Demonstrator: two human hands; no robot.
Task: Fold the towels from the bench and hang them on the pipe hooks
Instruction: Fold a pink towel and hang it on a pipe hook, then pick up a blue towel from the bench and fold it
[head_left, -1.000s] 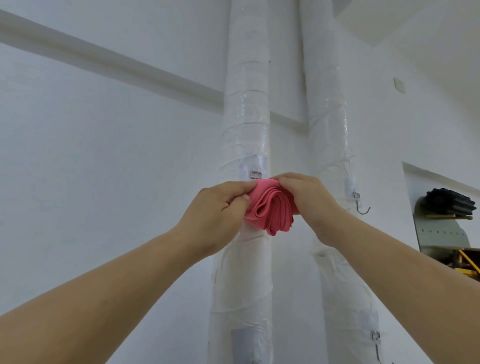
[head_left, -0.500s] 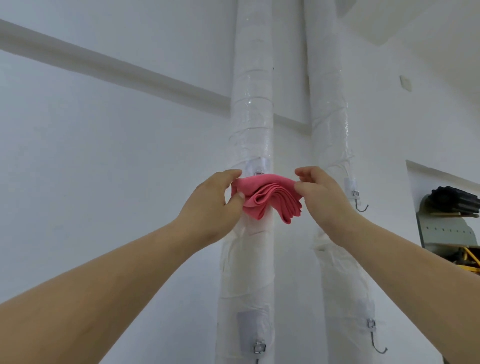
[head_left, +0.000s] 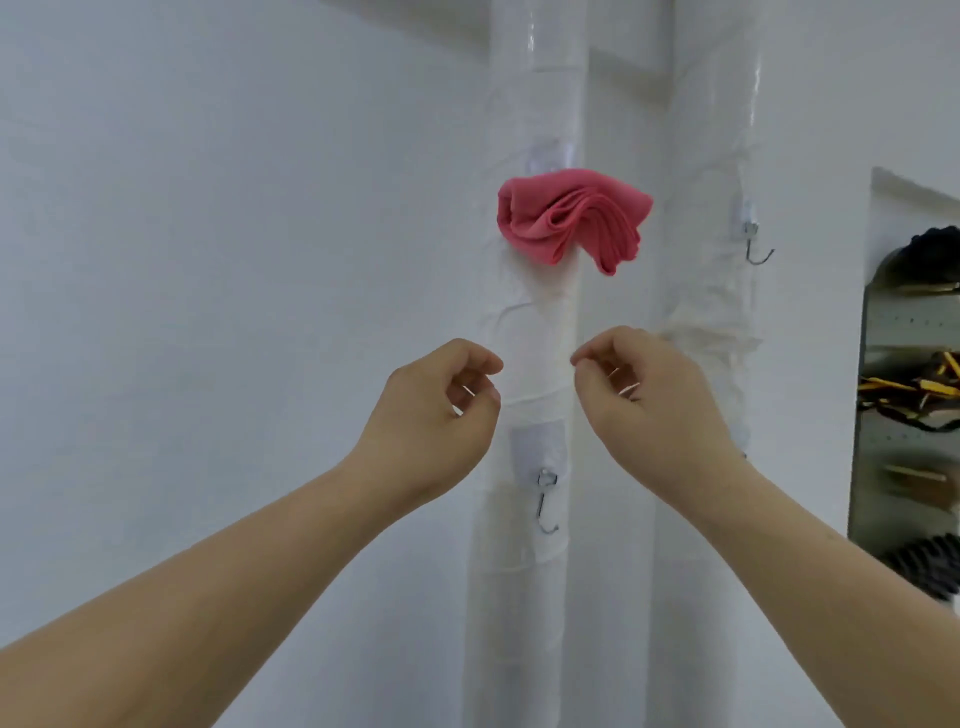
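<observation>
Folded pink towel (head_left: 569, 218): hung high on left wrapped pipe (head_left: 530, 322), hook hidden. Left hand (head_left: 434, 415), right hand (head_left: 652, 400): empty, loosely curled, apart, below towel. Free hooks: lower (head_left: 545, 501), right-pipe (head_left: 756, 244). Remaining towels: out of view.

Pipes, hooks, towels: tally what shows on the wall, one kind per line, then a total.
Pipes: 2, left pipe and right pipe
Bare hooks: 2, low hook and right hook
Towels: 1, pink towel hung on the left pipe; its hook is hidden
Total: 5
</observation>
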